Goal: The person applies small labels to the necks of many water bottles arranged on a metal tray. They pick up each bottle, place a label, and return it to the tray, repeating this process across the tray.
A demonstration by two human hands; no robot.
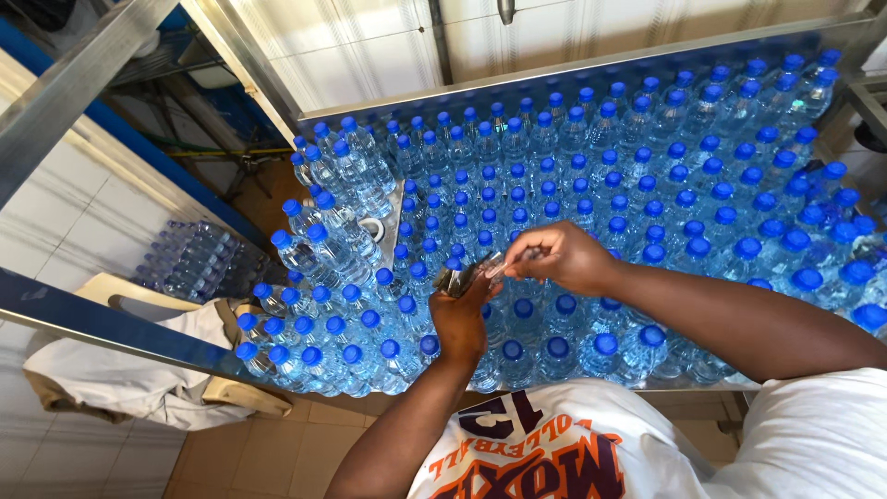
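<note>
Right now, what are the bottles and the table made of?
The bottles look like clear, glossy plastic: you can see through them and they glint. Their caps seem matte blue plastic. The table looks like bare shiny metal, probably steel, since its rim is silvery and reflects light.

Clear glossy plastic bottles (591,194), shiny steel table (554,79).

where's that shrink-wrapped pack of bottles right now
In the head view it lies at the far left, on the floor below the steel table, beside the white chair draped with cloth.
</note>
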